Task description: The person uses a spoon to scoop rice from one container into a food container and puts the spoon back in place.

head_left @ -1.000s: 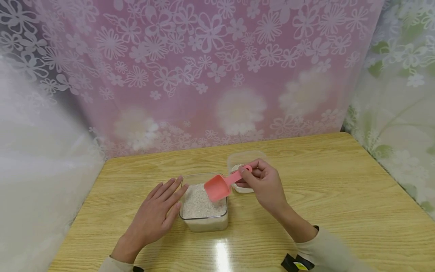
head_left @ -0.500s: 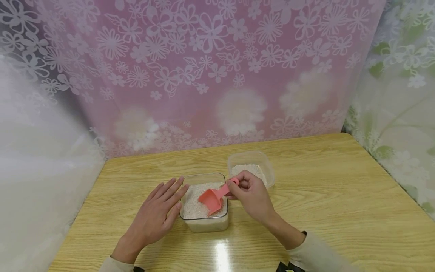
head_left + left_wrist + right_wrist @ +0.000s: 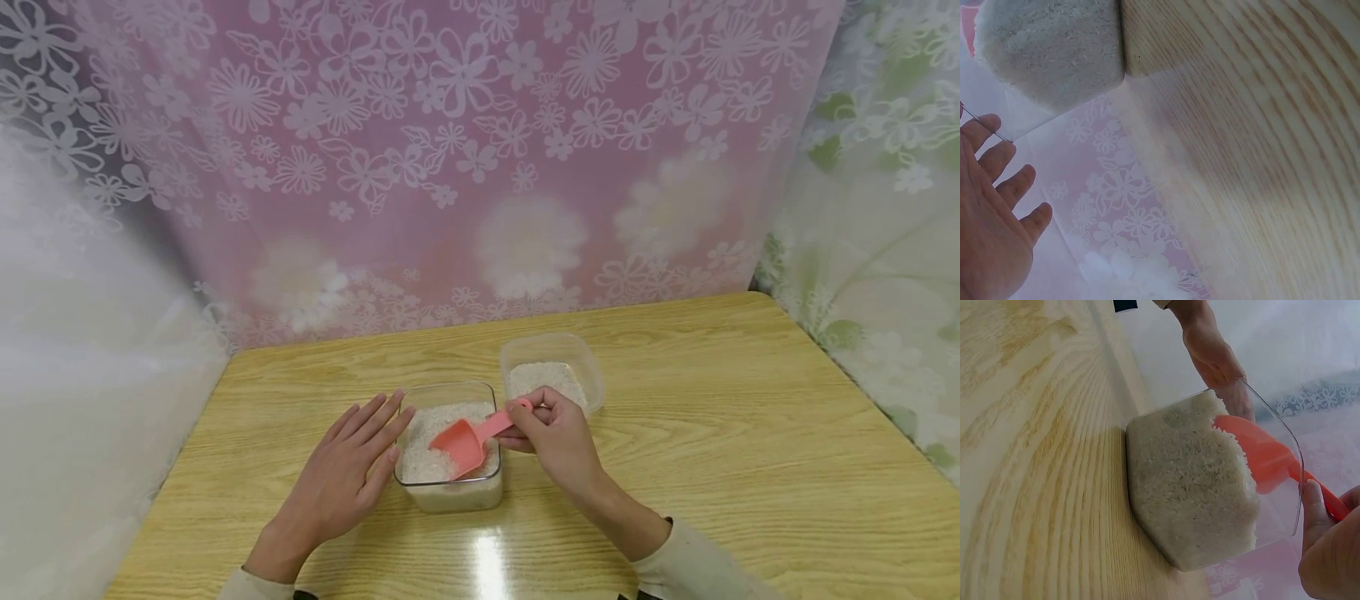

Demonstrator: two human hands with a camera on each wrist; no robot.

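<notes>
A clear square container (image 3: 457, 498) holds white rice (image 3: 1191, 481) and stands on the table. My right hand (image 3: 558, 437) pinches the handle of a pink scoop (image 3: 461, 446). In the right wrist view the scoop's (image 3: 1254, 450) front edge is sunk in the rice, and its handle crosses the container's rim. My left hand (image 3: 341, 471) lies with straight fingers against the container's left side; in the left wrist view the fingertips of the left hand (image 3: 991, 206) are near the rim.
Behind and to the right stands a second, translucent container (image 3: 592, 375) with a smaller amount of rice inside. Both stand on a wood-grain table (image 3: 712, 400). A pink flowered curtain (image 3: 465, 167) hangs behind the table, and pale sheets hang at both sides.
My right hand has moved left and down, lowering the scoop from above the container into the rice. Some rice now lies at the scoop's mouth. The left hand has stayed in place.
</notes>
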